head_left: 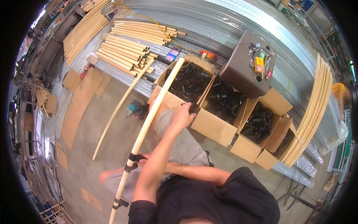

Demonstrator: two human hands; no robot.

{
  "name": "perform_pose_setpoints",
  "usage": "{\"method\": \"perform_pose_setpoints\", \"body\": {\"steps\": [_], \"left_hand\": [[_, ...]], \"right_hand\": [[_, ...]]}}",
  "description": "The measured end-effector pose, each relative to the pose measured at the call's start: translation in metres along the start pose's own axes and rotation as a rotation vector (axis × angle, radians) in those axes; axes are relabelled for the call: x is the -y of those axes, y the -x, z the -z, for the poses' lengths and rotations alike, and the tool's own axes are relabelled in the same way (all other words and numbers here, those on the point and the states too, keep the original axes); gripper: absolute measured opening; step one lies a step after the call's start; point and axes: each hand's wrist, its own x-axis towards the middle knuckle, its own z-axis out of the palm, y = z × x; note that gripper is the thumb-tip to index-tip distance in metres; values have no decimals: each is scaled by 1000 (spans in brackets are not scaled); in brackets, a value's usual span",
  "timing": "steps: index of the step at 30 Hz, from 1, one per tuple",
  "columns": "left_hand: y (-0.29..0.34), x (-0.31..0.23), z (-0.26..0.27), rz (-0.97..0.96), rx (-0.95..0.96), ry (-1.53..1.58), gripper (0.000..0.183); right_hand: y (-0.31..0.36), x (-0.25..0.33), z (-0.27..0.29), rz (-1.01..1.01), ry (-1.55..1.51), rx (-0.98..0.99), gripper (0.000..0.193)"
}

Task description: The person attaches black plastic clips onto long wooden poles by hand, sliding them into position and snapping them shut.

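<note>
A long cream-coated pipe (151,112) slants from the cardboard boxes down past my left side. Black pipe joints (131,162) are clamped around it partway down, with another black joint (120,202) lower. My right hand (143,160) reaches across under my left forearm and is closed at a black joint on the pipe; the forearm hides part of it. My left hand (182,116) stretches forward to the front of the first box (171,100), fingers closed around a dark pipe joint (194,108). That box holds many loose black joints (188,80).
More boxes (214,127) of black joints stand to the right. A brown case (240,61) carries keys and a yellow pack (259,64). Cream pipes (121,52) lie at the back left, others (313,112) at right. A loose pipe (121,108) and cordless drill (133,108) are at left.
</note>
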Motion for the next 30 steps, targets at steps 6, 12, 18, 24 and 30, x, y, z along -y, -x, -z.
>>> {"method": "perform_pose_setpoints", "body": {"steps": [6, 12, 18, 24, 30], "left_hand": [[2, -41, 57, -308, -296, -75, 68], [181, 63, 187, -42, -315, 41, 62], [267, 158, 147, 193, 163, 539, 60], [268, 168, 131, 141, 143, 841, 46], [276, 157, 113, 51, -154, 379, 47]], "right_hand": [[0, -27, 18, 259, 618, -102, 38], [3, 21, 6, 45, 628, -335, 30], [-1, 10, 15, -38, 625, -283, 26], [-1, 7, 17, 1, 610, -279, 33], [-1, 8, 9, -23, 606, -268, 30]]}}
